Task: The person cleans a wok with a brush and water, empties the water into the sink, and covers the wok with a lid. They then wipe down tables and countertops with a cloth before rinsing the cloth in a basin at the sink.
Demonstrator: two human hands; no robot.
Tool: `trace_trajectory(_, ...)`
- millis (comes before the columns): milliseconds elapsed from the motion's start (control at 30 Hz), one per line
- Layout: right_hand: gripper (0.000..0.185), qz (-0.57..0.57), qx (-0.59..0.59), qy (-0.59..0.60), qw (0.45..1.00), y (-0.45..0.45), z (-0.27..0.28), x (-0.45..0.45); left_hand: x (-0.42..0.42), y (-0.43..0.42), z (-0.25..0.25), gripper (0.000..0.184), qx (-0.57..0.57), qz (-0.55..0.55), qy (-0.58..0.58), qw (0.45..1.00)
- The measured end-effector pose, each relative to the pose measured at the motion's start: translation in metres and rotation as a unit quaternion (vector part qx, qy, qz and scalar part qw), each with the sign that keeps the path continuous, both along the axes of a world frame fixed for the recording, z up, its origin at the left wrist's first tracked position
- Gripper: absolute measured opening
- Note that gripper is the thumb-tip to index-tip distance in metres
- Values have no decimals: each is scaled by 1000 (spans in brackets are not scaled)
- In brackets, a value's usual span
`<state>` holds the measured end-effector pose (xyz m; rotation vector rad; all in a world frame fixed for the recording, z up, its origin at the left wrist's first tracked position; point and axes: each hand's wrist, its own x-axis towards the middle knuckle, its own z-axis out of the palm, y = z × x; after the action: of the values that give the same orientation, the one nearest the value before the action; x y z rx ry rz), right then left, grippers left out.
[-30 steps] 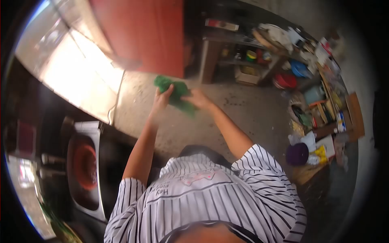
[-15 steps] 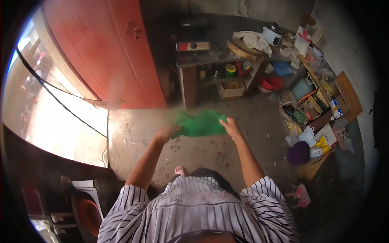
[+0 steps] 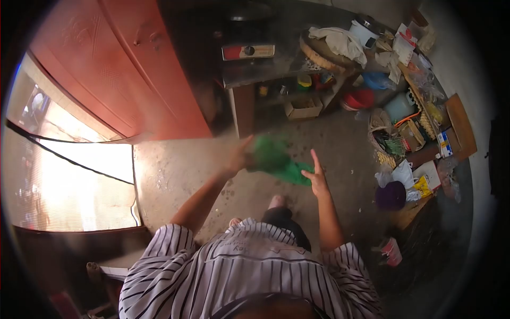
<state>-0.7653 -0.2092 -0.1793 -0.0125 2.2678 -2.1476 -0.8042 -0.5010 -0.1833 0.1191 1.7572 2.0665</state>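
Note:
A limp green cloth point(image 3: 281, 166), smeared by motion, stretches between my hands above the floor; whether it is fabric or thin plastic I cannot make out. My left hand point(image 3: 240, 158) is blurred at its left end and appears to grip it there. At the lower right end, my right hand point(image 3: 319, 182) has its fingers extended and its thumb apart, close to or touching the cloth's edge.
A counter point(image 3: 241, 80) bears a gas stove point(image 3: 248, 51) and a rice cooker point(image 3: 365, 33). Red doors point(image 3: 133, 69) stand at the left, beside a bright doorway. Cardboard, bags and a purple item point(image 3: 390, 195) crowd the right. A pink cup point(image 3: 392, 251) lies on the floor.
The green cloth has gone from stretched level to slanting down rightward, bunching on the left. My right hand has loosened from its pinch and spread its fingers. A foot has stepped forward.

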Motion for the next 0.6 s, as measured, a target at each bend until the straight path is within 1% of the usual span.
trace_trajectory(33,74,3,-2,-5,1000,9,-8,-16,-8,-4,-13,67,-39,-27,18,999)
trace_trajectory(67,69,66,-17,-82,994,22,-21,-31,-16,-4,-28,55,-29,8,49,998)
trace_trajectory(100,64,129,-34,-162,978,31,-32,-41,-19,-7,-41,55,-32,11,36,999)
trace_trajectory(133,52,117,-41,-170,978,34,-20,-52,-23,-11,-51,47,-68,22,59,996)
trace_trajectory(167,52,122,-44,-169,977,41,-23,-69,-38,-15,-55,40,-105,33,95,989)
trace_trajectory(200,47,131,-50,-150,979,47,-23,-89,-46,-15,-50,30,-103,75,23,992)
trace_trajectory(233,43,139,-57,-138,979,51,-24,-102,-51,-14,-45,30,-111,77,20,991)
trace_trajectory(300,40,155,-63,-132,977,54,-23,-131,-57,-12,-30,24,-80,121,-49,988)
trace_trajectory(333,40,186,31,-92,978,53,-20,-146,-61,-6,-25,24,-86,126,-53,987)
trace_trajectory(367,41,216,127,-48,967,51,-17,-161,-66,3,-22,24,-125,167,-48,977)
trace_trajectory(400,41,223,124,-49,966,47,-12,-174,-70,8,-20,24,-163,209,-44,963)
trace_trajectory(433,39,232,114,-29,966,42,-7,-185,-75,10,-23,24,-166,215,-49,961)
trace_trajectory(467,37,242,104,-11,965,40,-4,-195,-79,11,-28,24,-89,278,-27,956)
trace_trajectory(500,37,249,105,-12,963,42,-13,-207,-86,13,-32,24,-10,339,-2,941)
trace_trajectory(533,34,236,139,-17,962,42,-26,-221,-94,17,-14,24,-56,356,1,933)
trace_trajectory(567,31,223,172,-22,959,44,-39,-234,-104,13,-23,24,-55,362,-1,930)
trace_trajectory(600,31,230,171,-23,958,44,-42,-245,-113,1,-41,24,-137,356,43,923)
